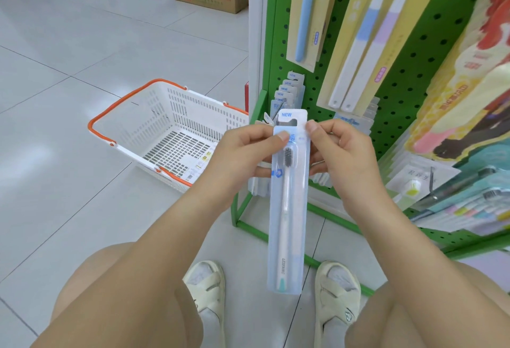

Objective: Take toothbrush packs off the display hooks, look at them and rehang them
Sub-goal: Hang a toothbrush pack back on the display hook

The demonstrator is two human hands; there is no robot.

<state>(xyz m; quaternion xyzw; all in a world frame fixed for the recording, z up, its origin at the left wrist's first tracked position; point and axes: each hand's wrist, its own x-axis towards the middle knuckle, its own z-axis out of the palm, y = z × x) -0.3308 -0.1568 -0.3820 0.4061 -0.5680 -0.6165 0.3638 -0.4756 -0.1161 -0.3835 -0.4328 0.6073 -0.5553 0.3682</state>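
Holding one toothbrush pack (288,201) off its hook, we judge we are at the looking step: the pack hangs upright in front of us at the centre of the view, its "NEW" header at twelve o'clock and the handle end toward six, above our sandals. Rehanging is still to come; the row of matching packs (287,90) waits on its hook just beyond the header, toward twelve, on the green pegboard (408,77).

Our left hand (242,154) pinches the pack's upper left edge, thumb on the front, the other fingers curled behind. Our right hand (339,151) pinches the upper right edge the same way, thumb tip at the header's side. Neither hand is spread. A white basket (154,129) sits on the floor at ten o'clock.
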